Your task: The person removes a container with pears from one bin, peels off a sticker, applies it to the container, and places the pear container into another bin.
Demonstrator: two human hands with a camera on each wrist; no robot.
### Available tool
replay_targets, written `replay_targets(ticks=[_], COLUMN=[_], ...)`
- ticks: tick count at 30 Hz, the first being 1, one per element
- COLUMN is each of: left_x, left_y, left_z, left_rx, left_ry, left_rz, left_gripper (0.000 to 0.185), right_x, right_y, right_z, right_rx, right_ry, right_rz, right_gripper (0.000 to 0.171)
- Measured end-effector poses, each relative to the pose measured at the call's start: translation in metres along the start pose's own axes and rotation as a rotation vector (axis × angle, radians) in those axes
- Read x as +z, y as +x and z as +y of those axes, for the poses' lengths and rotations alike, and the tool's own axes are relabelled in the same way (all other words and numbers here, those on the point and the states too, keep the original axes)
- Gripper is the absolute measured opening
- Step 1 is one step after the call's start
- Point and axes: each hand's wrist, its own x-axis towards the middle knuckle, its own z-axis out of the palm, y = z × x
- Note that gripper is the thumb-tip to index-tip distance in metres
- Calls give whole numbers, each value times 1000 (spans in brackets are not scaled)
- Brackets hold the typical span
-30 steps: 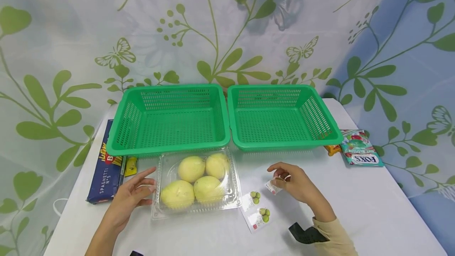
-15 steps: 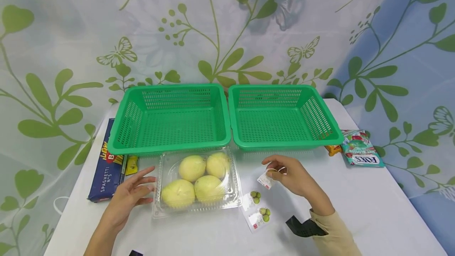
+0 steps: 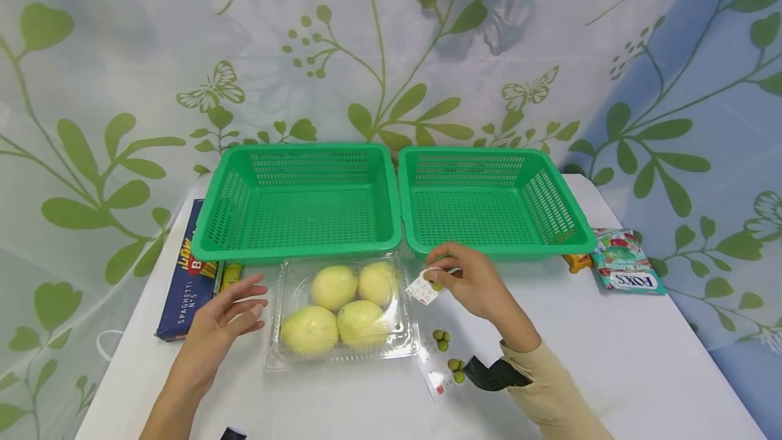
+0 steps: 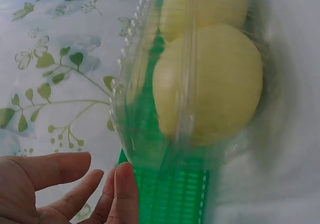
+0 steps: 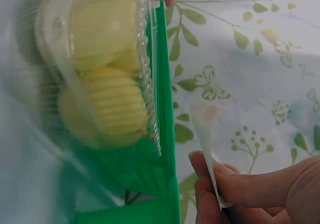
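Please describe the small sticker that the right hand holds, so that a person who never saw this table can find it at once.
Start at the two green baskets at the back of the white table. Just before the seam between them, beside the clear fruit box, the right hand pinches a small white sticker. Unlike the sticker sheet lying flat nearby, it is lifted off the table.

"SPAGHETTI N°5" was read on the blue box [image 3: 186, 290] at left; "FOX'S", upside down, was seen on the candy bag [image 3: 626, 267] at right.
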Motion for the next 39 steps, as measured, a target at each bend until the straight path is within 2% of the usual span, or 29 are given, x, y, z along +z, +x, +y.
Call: replay_targets(ticks=[3, 7, 11, 14, 18, 26, 30, 34, 37, 39], left_x=[7, 17, 24, 31, 43, 69, 79, 83, 84, 85], left_y=[-4, -9, -14, -16, -18, -16, -14, -13, -11, -9], left_z=[8, 18, 23, 26, 28, 29, 27, 26, 26, 26], left_rx=[46, 109, 172, 242, 340, 438, 462, 439, 433, 431], left_ry=[36, 109, 153, 240, 374, 360, 397, 425, 413, 395], left_rz=[6, 9, 12, 20, 5, -53, -59, -124, -157, -145], left_gripper=[51, 49, 49, 52, 56, 49, 57, 72, 80, 82], right_x=[8, 19, 27, 31, 36, 51, 59, 65, 66, 65], right_y=[6, 12, 17, 19, 22, 25, 25, 25, 26, 26], right_z=[-8, -20, -29, -35, -45, -62, -64, -64, -64, -65], right_rx=[-58, -98, -159, -209, -216, -249, -279, -300, -303, -293], right_ry=[9, 20, 26, 46, 88, 63, 79, 97, 117, 128], right_rz=[-20, -76, -101, -113, -140, -128, -133, -158, -155, -152], right_gripper=[10, 16, 13, 16, 25, 7, 7, 7, 8, 8])
